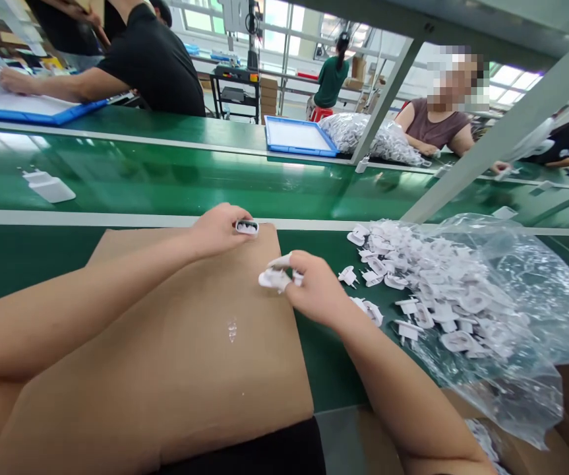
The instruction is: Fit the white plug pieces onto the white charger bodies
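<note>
— What do we see in our hands?

— Our left hand (pixel 217 231) pinches a small white plug piece (pixel 247 227) at the cardboard sheet's (pixel 175 356) twelve o'clock edge. Our right hand (pixel 316 287) is closed on another white plug part (pixel 275 278), toward three o'clock from the left.

— And the supply?

— We see a heap of white plug parts (pixel 427 290) spilling from a clear plastic bag (pixel 521 316) on the green tabletop (pixel 12 257), at three o'clock from our right hand.
</note>
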Available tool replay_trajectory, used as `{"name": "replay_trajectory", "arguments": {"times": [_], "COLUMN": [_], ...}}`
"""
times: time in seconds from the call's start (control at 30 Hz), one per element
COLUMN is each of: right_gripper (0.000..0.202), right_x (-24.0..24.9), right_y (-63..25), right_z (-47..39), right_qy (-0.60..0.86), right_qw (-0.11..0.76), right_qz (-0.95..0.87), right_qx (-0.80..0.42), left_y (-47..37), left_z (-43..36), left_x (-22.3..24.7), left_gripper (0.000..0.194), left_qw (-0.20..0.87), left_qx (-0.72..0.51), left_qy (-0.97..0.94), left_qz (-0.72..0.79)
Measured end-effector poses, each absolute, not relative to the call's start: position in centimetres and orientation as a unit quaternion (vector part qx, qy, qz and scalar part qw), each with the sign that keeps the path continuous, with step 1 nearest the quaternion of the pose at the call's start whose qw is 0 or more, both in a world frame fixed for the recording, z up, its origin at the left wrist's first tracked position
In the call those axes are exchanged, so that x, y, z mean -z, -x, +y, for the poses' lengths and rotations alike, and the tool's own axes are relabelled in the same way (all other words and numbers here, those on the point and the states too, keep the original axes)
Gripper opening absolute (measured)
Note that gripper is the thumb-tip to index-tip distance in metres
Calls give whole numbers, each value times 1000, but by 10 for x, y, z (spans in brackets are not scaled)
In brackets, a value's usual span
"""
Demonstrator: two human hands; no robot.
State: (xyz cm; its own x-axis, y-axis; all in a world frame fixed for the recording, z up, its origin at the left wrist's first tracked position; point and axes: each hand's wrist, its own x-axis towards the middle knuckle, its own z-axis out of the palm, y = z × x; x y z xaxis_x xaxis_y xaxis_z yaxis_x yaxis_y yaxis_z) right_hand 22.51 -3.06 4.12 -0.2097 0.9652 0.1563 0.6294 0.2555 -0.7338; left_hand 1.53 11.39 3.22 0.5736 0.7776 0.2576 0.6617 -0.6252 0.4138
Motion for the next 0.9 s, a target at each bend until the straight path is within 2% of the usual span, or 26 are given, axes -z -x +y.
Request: {"name": "replay_trajectory", "arguments": {"times": [0.1,0.17,0.33,0.47,0.73,0.9], "right_gripper": [26,24,29,35,41,44], "right_x": [-41,-39,-34,-29,-19,-19], "right_y": [-228,-224,-208,-200,-196,-195], "right_z": [-26,-26,-34,-36,-31,-31], "right_qy": [558,554,520,524,507,509], "right_qw": [405,428,368,332,325,298], "right_qz": [-672,-664,-748,-774,-791,-807], "right_qx": [-270,-264,-187,-125,-112,-35], "left_y": [-11,-12,-11,-8,-7,-6], "left_z": [55,28,9,12,15,13], "left_x": [-22,-12,14,19,19,22], "left_gripper": [26,25,36,26,26,28], "left_qw": [218,253,322,355,355,310], "left_qx": [-237,-245,-298,-314,-340,-342], "left_qy": [-873,-868,-820,-804,-804,-828], "left_qz": [367,350,368,358,336,320]}}
